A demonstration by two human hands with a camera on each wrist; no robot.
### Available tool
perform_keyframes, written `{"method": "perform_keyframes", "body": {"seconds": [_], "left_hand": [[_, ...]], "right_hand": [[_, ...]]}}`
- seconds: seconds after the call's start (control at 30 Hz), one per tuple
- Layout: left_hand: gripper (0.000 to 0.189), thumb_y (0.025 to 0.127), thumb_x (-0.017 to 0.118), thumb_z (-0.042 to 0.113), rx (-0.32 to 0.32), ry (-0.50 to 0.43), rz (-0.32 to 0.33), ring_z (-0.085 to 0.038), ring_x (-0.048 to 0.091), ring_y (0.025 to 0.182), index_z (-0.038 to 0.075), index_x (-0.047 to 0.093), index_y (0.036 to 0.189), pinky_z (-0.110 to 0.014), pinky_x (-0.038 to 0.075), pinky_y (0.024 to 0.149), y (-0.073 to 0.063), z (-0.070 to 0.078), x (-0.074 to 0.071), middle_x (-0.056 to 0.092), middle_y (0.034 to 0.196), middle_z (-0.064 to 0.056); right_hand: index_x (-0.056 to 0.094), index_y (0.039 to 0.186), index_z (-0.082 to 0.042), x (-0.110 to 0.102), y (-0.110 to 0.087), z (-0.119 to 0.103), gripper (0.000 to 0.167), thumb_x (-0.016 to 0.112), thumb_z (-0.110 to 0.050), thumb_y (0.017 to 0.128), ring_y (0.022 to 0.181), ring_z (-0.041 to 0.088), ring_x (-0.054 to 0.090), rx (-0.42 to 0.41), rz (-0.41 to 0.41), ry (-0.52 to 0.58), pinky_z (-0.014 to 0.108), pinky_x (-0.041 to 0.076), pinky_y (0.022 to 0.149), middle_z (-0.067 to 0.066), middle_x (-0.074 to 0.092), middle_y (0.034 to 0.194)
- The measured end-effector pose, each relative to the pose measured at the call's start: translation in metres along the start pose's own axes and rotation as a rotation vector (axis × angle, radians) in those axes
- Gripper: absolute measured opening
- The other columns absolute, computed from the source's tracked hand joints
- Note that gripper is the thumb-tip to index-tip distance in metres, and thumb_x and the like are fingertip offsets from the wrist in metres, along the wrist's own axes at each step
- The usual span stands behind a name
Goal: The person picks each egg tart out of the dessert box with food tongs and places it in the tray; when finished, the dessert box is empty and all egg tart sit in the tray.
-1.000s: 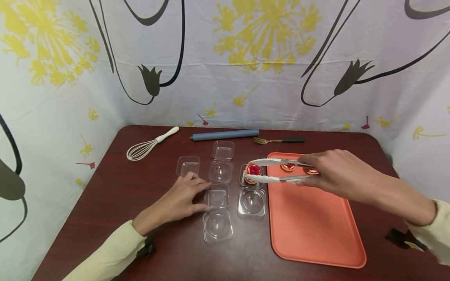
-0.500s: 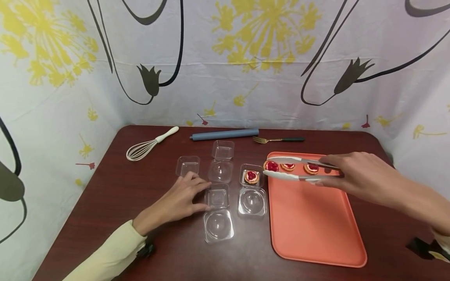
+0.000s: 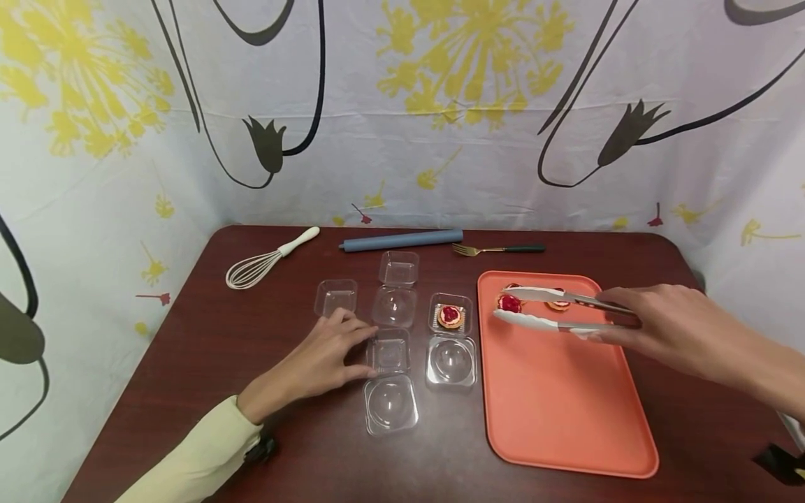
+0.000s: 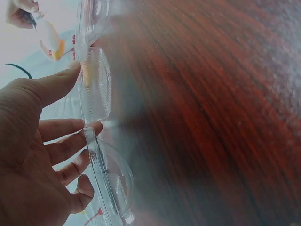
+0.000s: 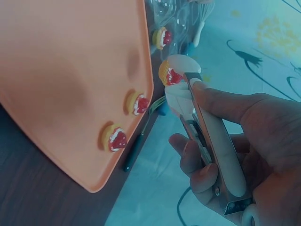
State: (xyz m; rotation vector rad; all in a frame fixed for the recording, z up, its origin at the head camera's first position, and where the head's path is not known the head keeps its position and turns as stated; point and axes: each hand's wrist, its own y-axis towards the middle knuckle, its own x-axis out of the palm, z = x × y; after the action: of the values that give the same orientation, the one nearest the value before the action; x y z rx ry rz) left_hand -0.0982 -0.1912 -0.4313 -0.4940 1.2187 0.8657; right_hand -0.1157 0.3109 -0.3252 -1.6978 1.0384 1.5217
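Observation:
My right hand (image 3: 663,321) grips metal tongs (image 3: 569,325) with white tips above the tray. Between the tips is a small tart (image 5: 171,73) with red topping, lifted off the surface. Another tart (image 3: 450,316) sits in a clear plastic container (image 3: 431,328) left of the tray; its domed lid (image 3: 451,363) lies folded open toward me. My left hand (image 3: 317,356) rests beside a second clear container (image 3: 388,353). Its thumb (image 4: 66,80) and fingertips touch the container's rim, with the fingers loosely bent.
An orange tray (image 3: 566,405) lies at right, with more tarts (image 5: 115,137) near its far edge. Other clear containers (image 3: 399,269) stand behind my left hand. A white whisk (image 3: 254,269), a blue rolling pin (image 3: 402,241) and a fork (image 3: 499,250) lie along the back.
My right hand has carried the tongs and their tart rightward, from over the filled container to above the tray. The tart in that container is now uncovered. My left hand stays put.

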Motion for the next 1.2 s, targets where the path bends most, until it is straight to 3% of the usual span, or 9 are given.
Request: {"method": "perform_keyframes", "body": {"seconds": [0.23, 0.43, 0.77, 1.2], "left_hand": [[0.075, 0.088, 0.093, 0.047, -0.004, -0.003, -0.002, -0.024, 0.054, 0.12, 0.002, 0.072, 0.143, -0.042, 0.045, 0.093, -0.001, 0.0, 0.0, 0.074, 0.134, -0.006], [0.074, 0.088, 0.093, 0.047, -0.004, -0.001, -0.003, -0.025, 0.054, 0.122, 0.002, 0.072, 0.143, -0.043, 0.045, 0.093, 0.0, 0.001, 0.0, 0.074, 0.134, -0.006], [0.074, 0.089, 0.093, 0.046, -0.017, -0.011, -0.015, -0.025, 0.054, 0.122, 0.002, 0.071, 0.144, -0.043, 0.045, 0.094, 0.0, 0.002, -0.002, 0.074, 0.135, -0.006], [0.072, 0.089, 0.093, 0.043, -0.017, -0.044, 0.004, -0.022, 0.054, 0.121, 0.004, 0.07, 0.145, -0.042, 0.046, 0.094, -0.002, 0.001, -0.001, 0.073, 0.137, -0.003]], "right_hand": [[0.08, 0.122, -0.012, 0.007, -0.008, 0.009, 0.047, 0.091, -0.045, 0.09, 0.078, 0.006, 0.062, 0.013, -0.023, -0.008, 0.043, 0.055, 0.069, -0.014, 0.077, 0.096], [0.08, 0.118, -0.016, 0.018, -0.016, 0.016, 0.04, 0.091, -0.042, 0.09, 0.072, 0.002, 0.052, 0.014, -0.038, -0.014, 0.035, 0.048, 0.065, -0.024, 0.063, 0.083], [0.081, 0.114, -0.014, 0.03, -0.022, 0.024, 0.04, 0.094, -0.04, 0.086, 0.07, 0.0, 0.049, -0.022, -0.007, -0.018, 0.034, 0.047, 0.062, -0.025, 0.061, 0.081], [0.08, 0.117, -0.01, 0.031, -0.021, 0.023, 0.045, 0.094, -0.041, 0.087, 0.07, 0.005, 0.055, 0.009, -0.045, -0.022, 0.04, 0.047, 0.058, -0.017, 0.07, 0.086]]}}
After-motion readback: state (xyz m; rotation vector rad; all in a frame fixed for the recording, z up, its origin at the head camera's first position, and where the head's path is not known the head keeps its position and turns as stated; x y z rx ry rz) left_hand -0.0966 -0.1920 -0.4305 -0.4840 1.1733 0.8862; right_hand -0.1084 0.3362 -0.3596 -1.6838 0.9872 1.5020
